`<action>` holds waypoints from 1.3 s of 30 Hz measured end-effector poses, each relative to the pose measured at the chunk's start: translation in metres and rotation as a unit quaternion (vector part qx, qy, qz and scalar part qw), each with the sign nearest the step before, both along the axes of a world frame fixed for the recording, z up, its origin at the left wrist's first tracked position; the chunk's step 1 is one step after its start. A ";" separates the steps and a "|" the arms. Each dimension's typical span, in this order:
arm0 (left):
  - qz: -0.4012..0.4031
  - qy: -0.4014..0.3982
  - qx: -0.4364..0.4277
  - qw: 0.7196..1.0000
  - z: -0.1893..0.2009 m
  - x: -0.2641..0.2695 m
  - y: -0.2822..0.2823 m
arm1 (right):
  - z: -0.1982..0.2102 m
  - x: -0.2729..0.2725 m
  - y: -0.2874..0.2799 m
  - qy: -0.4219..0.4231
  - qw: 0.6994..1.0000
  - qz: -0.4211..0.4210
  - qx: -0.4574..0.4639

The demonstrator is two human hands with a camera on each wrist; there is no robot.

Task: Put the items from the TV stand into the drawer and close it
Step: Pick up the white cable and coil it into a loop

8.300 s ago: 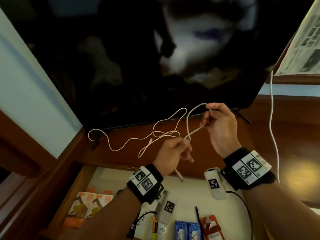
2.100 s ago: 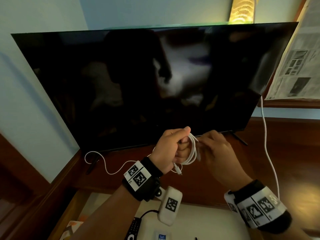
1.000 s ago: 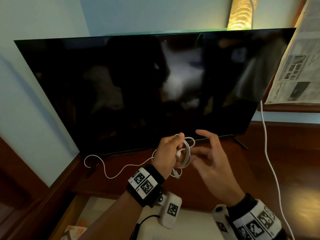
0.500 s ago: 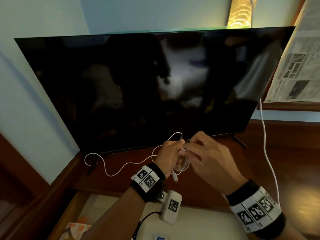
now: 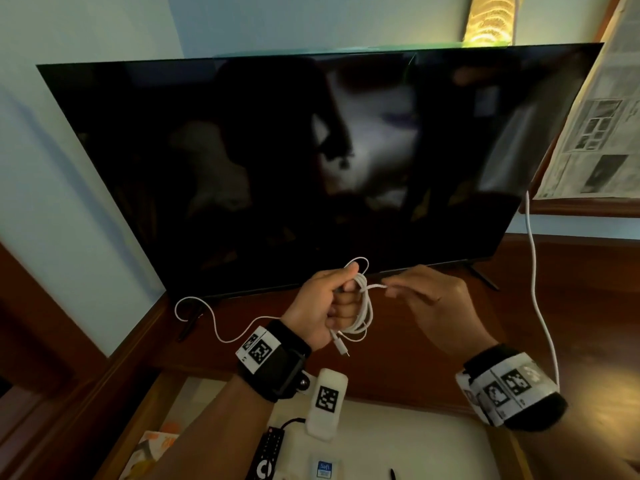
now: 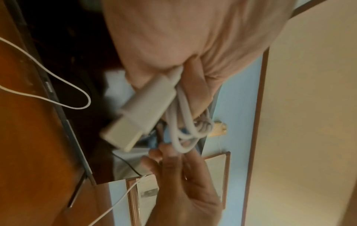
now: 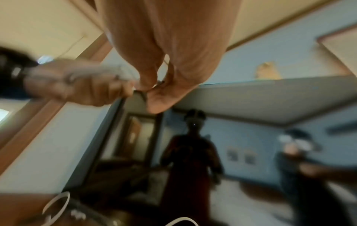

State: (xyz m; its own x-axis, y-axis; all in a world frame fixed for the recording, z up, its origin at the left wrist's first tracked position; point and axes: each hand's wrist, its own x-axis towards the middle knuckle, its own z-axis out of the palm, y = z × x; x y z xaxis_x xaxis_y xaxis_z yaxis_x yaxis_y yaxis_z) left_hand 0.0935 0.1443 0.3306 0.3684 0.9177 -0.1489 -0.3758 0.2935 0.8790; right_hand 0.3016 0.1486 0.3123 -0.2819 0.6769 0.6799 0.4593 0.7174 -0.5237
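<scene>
In front of the wide black television (image 5: 311, 161), the left hand (image 5: 323, 306) was closed around a coiled bundle of thin white charging cable (image 5: 362, 306), its small plug dangling just below the fist. The right hand (image 5: 433, 303) pinched the cable's free strand beside the coil, drawn taut between the two hands. A slack tail of the same cable lay looped on the dark wooden TV stand (image 5: 398, 362), left of the television's base. Below the stand, the open white-lined drawer (image 5: 415, 445) held a black remote (image 5: 266, 452). The likely risk: the trailing tail could snag on the television's foot, or the coil could spring loose if the wrap slackened.
</scene>
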 end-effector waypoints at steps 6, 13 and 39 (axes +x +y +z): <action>-0.039 0.014 0.065 0.997 0.010 0.011 -0.003 | -0.003 -0.022 -0.001 0.022 0.997 -0.077 0.014; -0.013 0.146 0.153 0.977 0.022 0.014 -0.002 | 0.001 -0.032 -0.017 0.446 0.802 0.113 -0.382; 0.075 0.136 0.092 0.984 0.006 0.028 0.005 | 0.004 -0.036 -0.025 0.271 0.898 0.042 -0.343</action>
State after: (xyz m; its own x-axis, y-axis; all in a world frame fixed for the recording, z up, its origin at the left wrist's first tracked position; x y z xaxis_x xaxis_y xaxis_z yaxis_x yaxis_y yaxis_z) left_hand 0.1214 0.1491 0.3367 0.1969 0.9791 -0.0504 -0.1459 0.0801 0.9860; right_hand 0.2660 0.1241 0.3167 -0.1052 0.9810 0.1632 -0.0369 0.1602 -0.9864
